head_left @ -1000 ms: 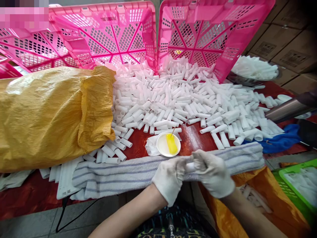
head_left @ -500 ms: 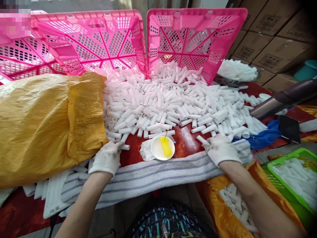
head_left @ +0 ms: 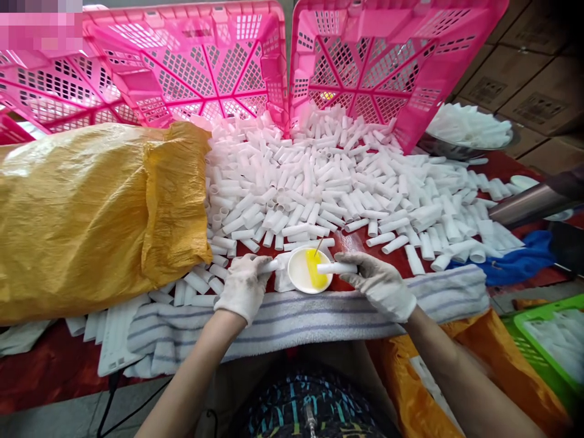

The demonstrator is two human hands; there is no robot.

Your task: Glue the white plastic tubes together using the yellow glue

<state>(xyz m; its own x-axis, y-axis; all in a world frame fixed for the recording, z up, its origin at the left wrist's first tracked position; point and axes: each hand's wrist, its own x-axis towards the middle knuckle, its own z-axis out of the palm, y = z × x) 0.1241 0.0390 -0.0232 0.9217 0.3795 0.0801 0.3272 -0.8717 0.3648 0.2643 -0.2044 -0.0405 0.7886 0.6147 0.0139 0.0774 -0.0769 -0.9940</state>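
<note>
Both hands wear white work gloves. My right hand (head_left: 381, 283) pinches a short white tube (head_left: 336, 268) by its right end; the tube's left end reaches over a small white dish (head_left: 298, 277). In that dish lies a yellow block (head_left: 316, 267) with a thin stick standing up from it; whether the tube touches the block I cannot tell. At the dish's left, my left hand (head_left: 244, 286) is closed around another white tube (head_left: 270, 266), mostly covered by the fingers. A large heap of loose white tubes (head_left: 319, 176) spreads over the red tabletop beyond both hands.
Pink crates (head_left: 365, 67) stand on edge behind the heap. A yellow sack (head_left: 82, 219) lies at left. A striped towel (head_left: 310, 316) covers the front edge. At right are a metal bowl (head_left: 451, 148) of tubes, a blue cloth (head_left: 515, 258), an orange sack (head_left: 497, 365) and a green basket (head_left: 520, 328).
My right hand has come in from the right, bringing its tube over the dish. My left hand has moved right from the yellow sack toward the dish. The view has shifted slightly.
</note>
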